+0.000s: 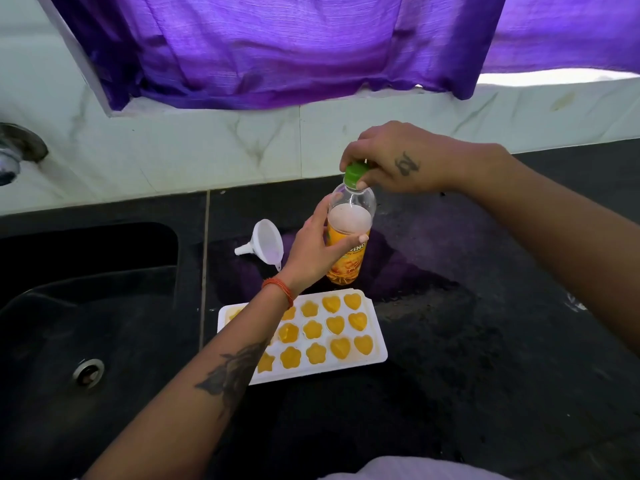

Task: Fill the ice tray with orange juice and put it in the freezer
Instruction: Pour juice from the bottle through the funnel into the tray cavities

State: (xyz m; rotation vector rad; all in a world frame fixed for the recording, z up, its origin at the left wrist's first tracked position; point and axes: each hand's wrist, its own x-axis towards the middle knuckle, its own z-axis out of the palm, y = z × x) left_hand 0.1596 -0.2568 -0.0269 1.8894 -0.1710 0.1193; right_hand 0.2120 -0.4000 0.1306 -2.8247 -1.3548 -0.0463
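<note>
Fingers (362, 184) pinch cap (355, 173) (tray (375, 341) beside sink (104, 306)).

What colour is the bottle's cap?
Green; the cap shows clearly in the head view, under the right hand.

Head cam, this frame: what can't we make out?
- Tray: left cells are hidden by the left forearm, so their fill is unknown.
- Cap: the right hand covers its far side; tightening or loosening cannot be told.
- Bottle: label partly covered by the left hand, its text not readable.
- Tap: cut off by the left edge.
- Freezer: not in view.
</note>
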